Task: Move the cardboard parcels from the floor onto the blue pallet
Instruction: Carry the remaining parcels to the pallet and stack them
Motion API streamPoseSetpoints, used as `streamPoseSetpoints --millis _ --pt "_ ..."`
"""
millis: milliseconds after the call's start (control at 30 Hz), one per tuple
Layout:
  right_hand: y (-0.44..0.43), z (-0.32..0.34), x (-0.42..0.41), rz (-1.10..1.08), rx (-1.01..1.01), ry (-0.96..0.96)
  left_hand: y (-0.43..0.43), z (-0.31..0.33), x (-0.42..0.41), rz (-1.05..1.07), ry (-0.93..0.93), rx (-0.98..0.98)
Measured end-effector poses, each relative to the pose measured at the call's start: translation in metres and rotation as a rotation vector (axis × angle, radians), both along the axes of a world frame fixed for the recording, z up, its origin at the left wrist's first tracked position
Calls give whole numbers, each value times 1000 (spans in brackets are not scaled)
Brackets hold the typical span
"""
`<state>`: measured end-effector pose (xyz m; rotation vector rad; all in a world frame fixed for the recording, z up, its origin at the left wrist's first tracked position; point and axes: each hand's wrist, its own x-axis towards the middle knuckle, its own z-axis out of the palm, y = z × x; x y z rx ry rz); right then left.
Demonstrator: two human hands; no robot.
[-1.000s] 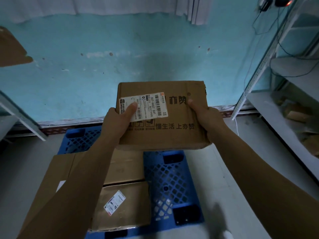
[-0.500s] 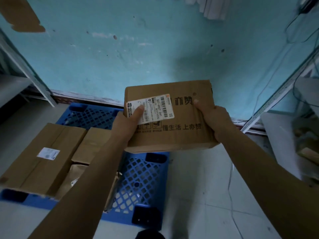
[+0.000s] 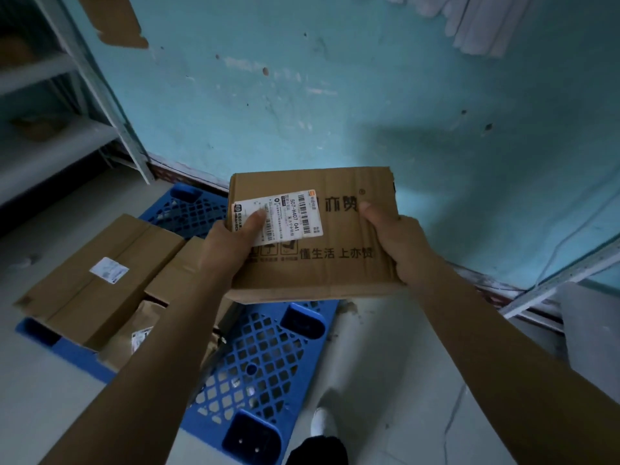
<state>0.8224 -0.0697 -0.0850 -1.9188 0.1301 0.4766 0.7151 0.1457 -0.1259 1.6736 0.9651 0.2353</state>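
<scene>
We hold a labelled cardboard parcel (image 3: 315, 233) mid-frame, left hand (image 3: 228, 248) and right hand (image 3: 399, 243) gripping its sides (thumbs on top), above the blue pallet (image 3: 265, 357).

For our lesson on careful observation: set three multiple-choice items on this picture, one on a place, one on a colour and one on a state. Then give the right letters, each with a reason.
1. Where does the thumb of the left hand lie?
A. on the printed characters
B. on the white shipping label
C. on the far right corner

2. What colour is the plastic pallet?
A. red
B. green
C. blue

3. In what state is the printed cardboard parcel?
A. held up by the left hand and the right hand
B. set down
C. torn open

Answers:
1 B: the thumb covers the label's lower left part.
2 C: its open grid is plainly blue.
3 A: one hand grips each side and the parcel rests on nothing.
</scene>
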Motion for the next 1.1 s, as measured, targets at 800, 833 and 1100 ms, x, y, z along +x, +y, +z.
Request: streamPoseSetpoints --millis 800,833,1100 --pt "211 -37 133 881 -78 41 39 -25 4 847 54 25" --pt "218 -43 139 925 -94 41 36 -33 8 899 62 4" --pt "268 -122 171 1168 -236 14 27 -121 47 1158 50 -125"
